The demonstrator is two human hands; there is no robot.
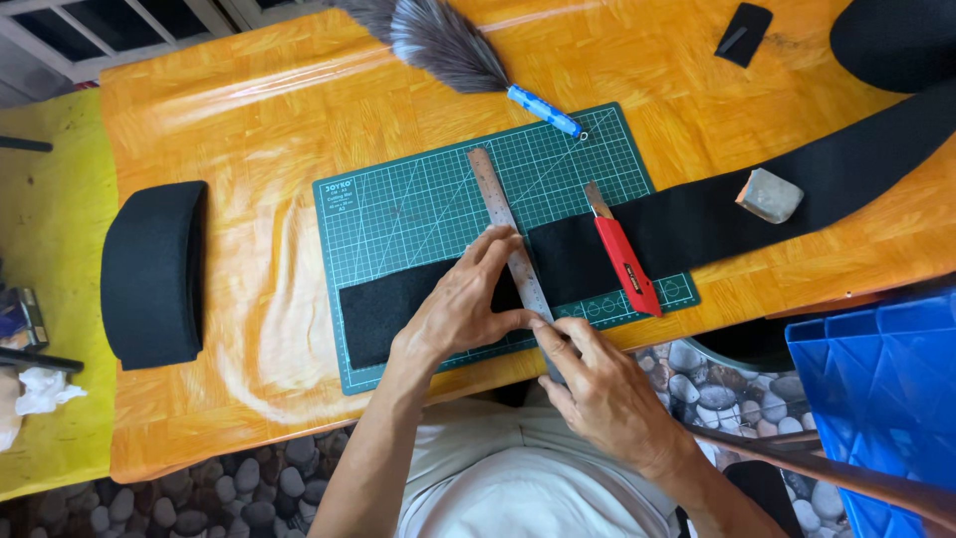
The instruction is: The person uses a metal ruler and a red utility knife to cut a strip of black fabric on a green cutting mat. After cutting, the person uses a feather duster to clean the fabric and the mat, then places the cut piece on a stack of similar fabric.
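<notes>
A: Where is the steel ruler (506,227) lying?

B: Slantwise across the black fabric strip (697,214), which runs over the green cutting mat (398,214) and off to the right across the orange tabletop (249,130).

A: And the hands?

B: The left hand (463,304) lies flat on ruler and cloth, fingers (493,244) spread and pressing down, closed around nothing. The right hand (602,384) pinches the ruler's near end at the mat's edge, thumb and fingers together on the metal.

A: How would that cloth behave?

B: It looks soft, limp and light, likely to creep or bunch unless it is pinned flat. The ruler looks thin, stiff and smooth, so I judge it could slide on the fabric; pressing along its length near the middle, with a grip on the end, looks the surest hold.

A: Anything else close by?

B: A red utility knife (625,261) rests on the strip just right of the ruler, touched by neither hand. Farther right a grey block (769,194) sits on the cloth. A feather duster (448,45) with a blue handle lies above the mat, a folded stack of black fabric (154,271) well to the left, and a blue crate (881,399) at lower right.
</notes>
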